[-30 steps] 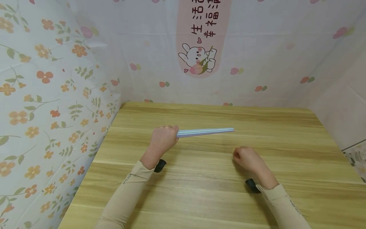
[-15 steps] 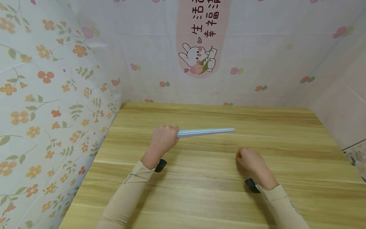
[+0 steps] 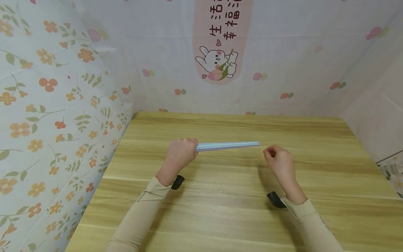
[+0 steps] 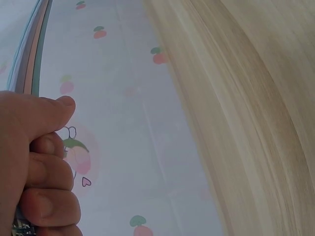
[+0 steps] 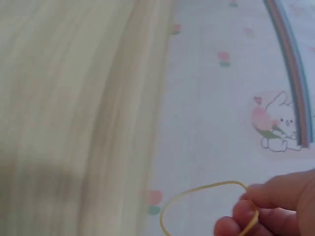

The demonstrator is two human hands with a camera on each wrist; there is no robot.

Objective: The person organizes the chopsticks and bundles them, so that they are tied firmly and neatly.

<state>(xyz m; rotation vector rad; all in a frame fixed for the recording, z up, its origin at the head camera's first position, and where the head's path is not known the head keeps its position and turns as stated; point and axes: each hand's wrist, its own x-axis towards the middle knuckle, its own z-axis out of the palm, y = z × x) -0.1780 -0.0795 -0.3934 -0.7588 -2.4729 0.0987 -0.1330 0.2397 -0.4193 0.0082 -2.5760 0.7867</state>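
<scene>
A bundle of slim pastel chopsticks (image 3: pixel 228 145) is held just above the table by my left hand (image 3: pixel 181 154), whose fingers curl tightly round one end. Their free tips point right. Blue, pink, green and purple sticks (image 4: pixel 32 54) rise out of the fist in the left wrist view, with a dark patterned bit (image 4: pixel 22 227) below it. My right hand (image 3: pixel 281 166) is just right of the tips, apart from them. Between thumb and fingers it pinches a thin yellow rubber band (image 5: pixel 212 185), which hangs as a loose loop in the right wrist view.
Both hands are over a wood-grain table (image 3: pixel 220 220). A pale printed cloth (image 3: pixel 157 52) hangs behind the table's far edge, and a flowered cloth (image 3: pixel 47 115) lines the left side. Black wrist straps (image 3: pixel 276 200) stick out under the wrists.
My right hand has first shifted slightly right, then risen and moved forward, close to the chopstick tips. The left hand and chopsticks have stayed almost still.
</scene>
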